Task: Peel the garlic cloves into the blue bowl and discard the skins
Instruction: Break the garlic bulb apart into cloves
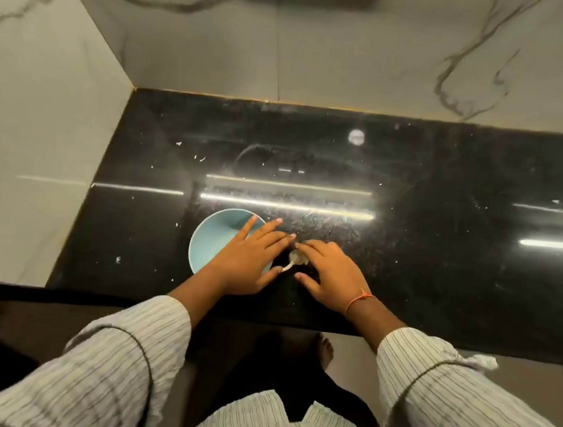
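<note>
A light blue bowl (213, 238) stands on the black counter (405, 258) near its front edge, and what I can see of its inside is bare. My left hand (252, 262) lies flat over the bowl's right half with fingers spread. Its thumb tip touches the thin stem of a pale piece of garlic (294, 259) lying on the counter just right of the bowl. My right hand (330, 279) curls around the garlic from the right, index finger above it and thumb below. The two index fingertips nearly meet above the garlic.
Small white flecks of skin are scattered over the counter, thickest behind the hands (310, 221). A marble wall (43, 124) closes the left side and another runs along the back. The counter's front edge runs under my wrists. A white scrap (480, 361) shows by my right sleeve.
</note>
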Motion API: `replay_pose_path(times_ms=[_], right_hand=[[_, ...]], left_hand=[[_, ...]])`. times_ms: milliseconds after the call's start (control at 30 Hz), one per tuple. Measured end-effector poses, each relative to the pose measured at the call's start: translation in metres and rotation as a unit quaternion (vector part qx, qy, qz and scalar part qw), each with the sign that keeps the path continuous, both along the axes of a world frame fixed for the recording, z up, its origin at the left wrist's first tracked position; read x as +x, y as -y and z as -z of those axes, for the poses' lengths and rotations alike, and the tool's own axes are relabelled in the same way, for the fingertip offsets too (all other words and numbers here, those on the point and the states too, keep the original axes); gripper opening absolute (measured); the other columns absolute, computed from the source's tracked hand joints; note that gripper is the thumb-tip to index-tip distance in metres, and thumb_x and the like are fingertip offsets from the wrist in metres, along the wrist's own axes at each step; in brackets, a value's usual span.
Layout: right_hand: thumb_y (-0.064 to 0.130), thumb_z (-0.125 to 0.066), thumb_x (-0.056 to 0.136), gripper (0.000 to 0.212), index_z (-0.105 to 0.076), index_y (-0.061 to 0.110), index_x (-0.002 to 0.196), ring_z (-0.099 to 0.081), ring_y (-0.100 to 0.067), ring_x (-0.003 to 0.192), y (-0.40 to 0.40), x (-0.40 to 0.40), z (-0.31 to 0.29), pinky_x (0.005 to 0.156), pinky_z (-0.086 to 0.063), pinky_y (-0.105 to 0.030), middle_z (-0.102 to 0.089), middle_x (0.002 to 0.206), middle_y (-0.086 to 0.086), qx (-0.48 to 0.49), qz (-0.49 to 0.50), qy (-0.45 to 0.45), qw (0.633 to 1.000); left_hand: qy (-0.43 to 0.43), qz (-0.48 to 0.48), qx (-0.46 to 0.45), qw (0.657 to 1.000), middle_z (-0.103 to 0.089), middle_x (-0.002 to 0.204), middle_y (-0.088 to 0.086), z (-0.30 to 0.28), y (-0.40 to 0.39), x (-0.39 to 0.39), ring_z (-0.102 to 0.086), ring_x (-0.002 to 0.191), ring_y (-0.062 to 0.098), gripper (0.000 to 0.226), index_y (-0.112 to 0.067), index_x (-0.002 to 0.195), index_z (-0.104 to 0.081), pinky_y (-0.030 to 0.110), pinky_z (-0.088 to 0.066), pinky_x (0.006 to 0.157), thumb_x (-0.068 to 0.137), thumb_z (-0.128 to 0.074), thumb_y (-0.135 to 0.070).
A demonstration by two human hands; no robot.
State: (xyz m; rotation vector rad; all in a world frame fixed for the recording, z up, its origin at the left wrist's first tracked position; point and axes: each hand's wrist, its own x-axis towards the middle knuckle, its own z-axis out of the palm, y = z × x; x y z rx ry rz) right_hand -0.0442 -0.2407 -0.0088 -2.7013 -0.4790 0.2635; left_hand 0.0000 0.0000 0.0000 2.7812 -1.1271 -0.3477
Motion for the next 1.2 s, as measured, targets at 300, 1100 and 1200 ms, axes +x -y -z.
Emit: replay_pose_path(times_ms=[300,1100,1200], right_hand=[[0.031,-0.074,0.092,0.034,-0.070,0.021,0.124,-0.066,-0.006,0.100,-0.001,0.029,0.030,0.089,-0.052,-0.021,-0.072,0.115,0.008,0.194,0.095,0.004,0.976],[0.027,-0.056,0.107,0.036,-0.067,0.012,0.138,-0.071,-0.026,0.097,0.008,0.017,0.082,0.086,-0.062,-0.048,-0.070,0.113,-0.012,0.315,0.073,0.207,0.923],[0.033,-0.056,0.104,0.039,-0.071,0.010,0.132,-0.072,-0.025,0.098,0.002,0.010,0.080,0.087,-0.061,-0.056,-0.072,0.111,-0.005,0.317,0.087,0.212,0.920]], left_hand=[[0.006,-0.108,-0.269,0.957,-0.037,0.169,0.002,-0.007,0.039,-0.008,-0.026,0.160,0.020,0.066,-0.013,0.164,-0.035,0.037,-0.026,0.130,0.103,-0.058,-0.024],[-0.049,-0.141,-0.492,0.857,-0.078,0.121,-0.003,0.096,0.076,0.010,-0.065,0.115,0.003,0.049,-0.025,0.122,-0.078,0.041,-0.053,0.107,0.100,-0.046,-0.055],[-0.033,-0.151,-0.475,0.866,-0.081,0.096,0.000,0.087,0.076,-0.001,-0.074,0.098,0.020,0.049,-0.023,0.111,-0.081,0.044,-0.058,0.091,0.103,-0.045,-0.056]])
